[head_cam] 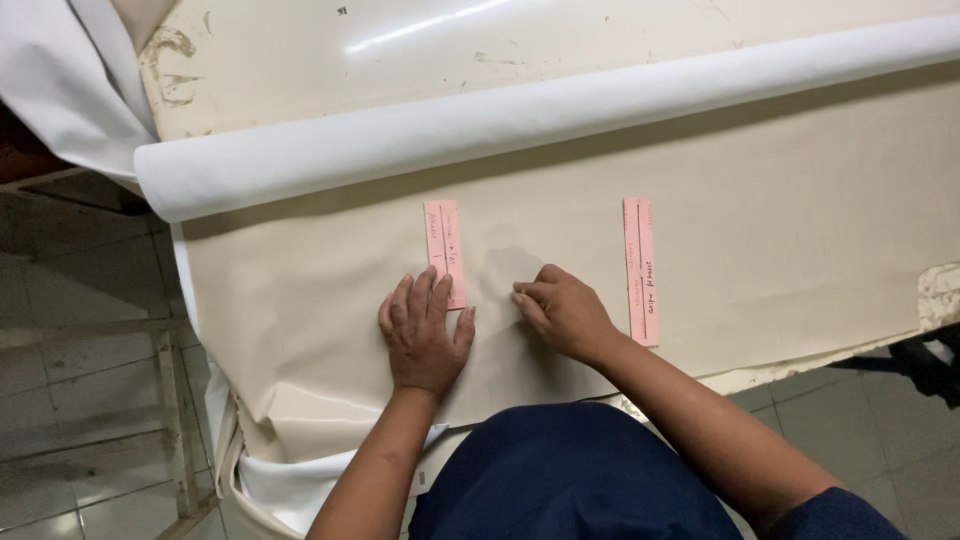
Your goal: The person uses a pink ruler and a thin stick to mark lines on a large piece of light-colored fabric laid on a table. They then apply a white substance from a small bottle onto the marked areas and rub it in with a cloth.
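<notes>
A cream fabric sheet (780, 230) lies spread over a table. Two narrow pink paper pattern strips rest on it: one (444, 245) near the middle, another (641, 270) to the right. My left hand (424, 335) lies flat, fingers apart, with its fingertips pressing the lower end of the middle pink strip. My right hand (560, 312) sits just right of that strip, fingers curled and pinched on the fabric; whether something small is held between them I cannot tell.
A white fabric roll (520, 115) lies across the table behind the strips. The worn table top (300, 60) shows beyond it. White cloth (60, 70) hangs at the far left. Tiled floor (80, 380) and a wooden frame (170, 420) lie left.
</notes>
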Tool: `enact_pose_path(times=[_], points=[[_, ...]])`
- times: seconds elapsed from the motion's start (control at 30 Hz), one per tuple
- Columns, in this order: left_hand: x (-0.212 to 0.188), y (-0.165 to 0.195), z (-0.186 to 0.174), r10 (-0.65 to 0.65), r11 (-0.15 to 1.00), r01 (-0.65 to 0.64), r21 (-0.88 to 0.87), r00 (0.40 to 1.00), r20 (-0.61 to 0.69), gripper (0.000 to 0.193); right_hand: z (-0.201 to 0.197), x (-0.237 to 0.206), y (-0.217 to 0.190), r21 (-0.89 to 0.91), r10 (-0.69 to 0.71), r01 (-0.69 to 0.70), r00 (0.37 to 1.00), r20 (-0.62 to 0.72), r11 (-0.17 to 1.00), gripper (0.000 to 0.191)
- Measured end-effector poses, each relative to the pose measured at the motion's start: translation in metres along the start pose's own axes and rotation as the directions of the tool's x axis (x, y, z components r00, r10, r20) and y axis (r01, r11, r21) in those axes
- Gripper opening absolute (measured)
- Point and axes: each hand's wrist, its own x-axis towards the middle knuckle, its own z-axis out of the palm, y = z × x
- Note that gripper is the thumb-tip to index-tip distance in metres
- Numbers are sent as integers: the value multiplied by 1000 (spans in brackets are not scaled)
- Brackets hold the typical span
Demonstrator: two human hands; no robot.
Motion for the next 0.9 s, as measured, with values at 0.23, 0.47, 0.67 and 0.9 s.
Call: enact_pose_path(times=[0.23, 0.47, 0.67, 0.9], points=[[-6, -5, -18, -80, 947, 89, -309, 996, 40, 61, 8, 20, 15, 64, -12, 14, 999, -32, 998, 45], [-86, 28, -55, -320, 923, 296, -245, 946, -61, 54, 15, 32, 31, -98, -206, 198, 975, -82, 975, 62], [-154, 57, -69, -506, 860, 470, -199, 837, -207, 46, 20, 36, 43, -156, -283, 266, 953, -104, 951, 62], [-197, 41, -78, -576, 804, 578, -142, 696, -429, 43, 21, 40, 46, -183, -332, 305, 933, -138, 934, 65]])
